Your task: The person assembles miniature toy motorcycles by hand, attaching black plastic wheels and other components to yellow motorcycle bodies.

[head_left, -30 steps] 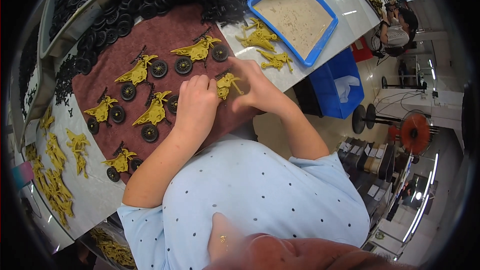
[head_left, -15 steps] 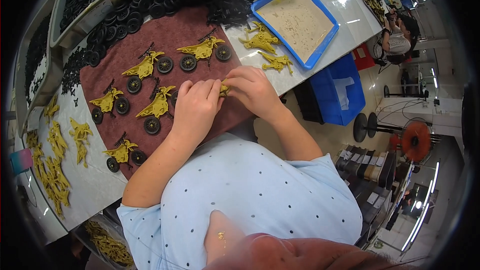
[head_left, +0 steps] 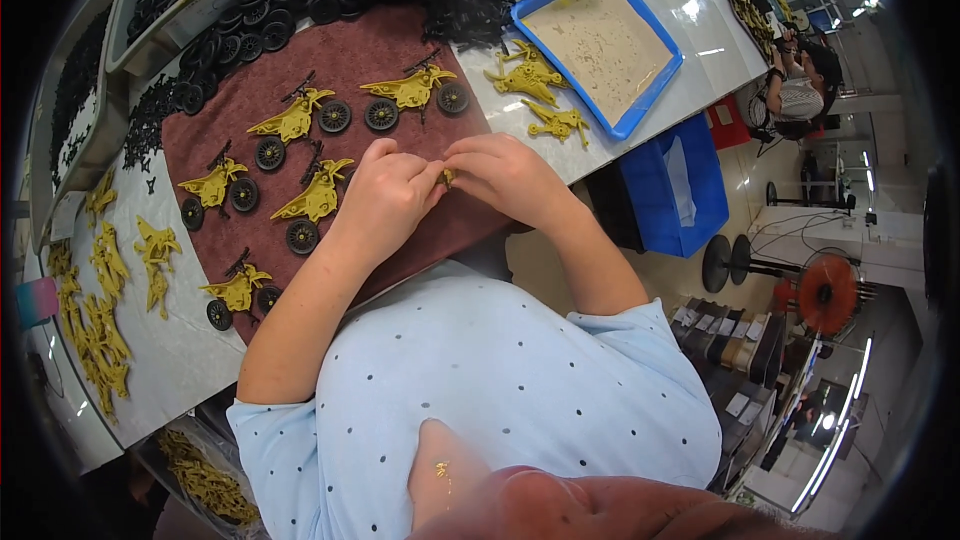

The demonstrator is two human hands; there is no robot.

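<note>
Over the near edge of the maroon cloth (head_left: 420, 240), my left hand (head_left: 388, 195) and my right hand (head_left: 512, 178) meet with fingers pinched. Between their fingertips shows a bit of a small yellow plastic part (head_left: 447, 177); my fingers cover most of it. On the cloth lie several toy motorcycles with yellow bodies and black wheels. One toy motorcycle (head_left: 318, 190) is just left of my left hand, partly hidden by it. Another toy motorcycle (head_left: 410, 90) lies beyond my hands.
A blue tray (head_left: 668, 70) of tan grainy material stands at the far right, beside loose yellow parts (head_left: 530, 75). Black wheels (head_left: 240, 45) are heaped before grey bins (head_left: 170, 40). More yellow parts (head_left: 105, 330) cover the left. A blue bin (head_left: 700, 210) stands below the table's right edge.
My fingers have shifted slightly around the small yellow part, and less of it shows. The whole view has tilted a little; the toys on the cloth lie as before.
</note>
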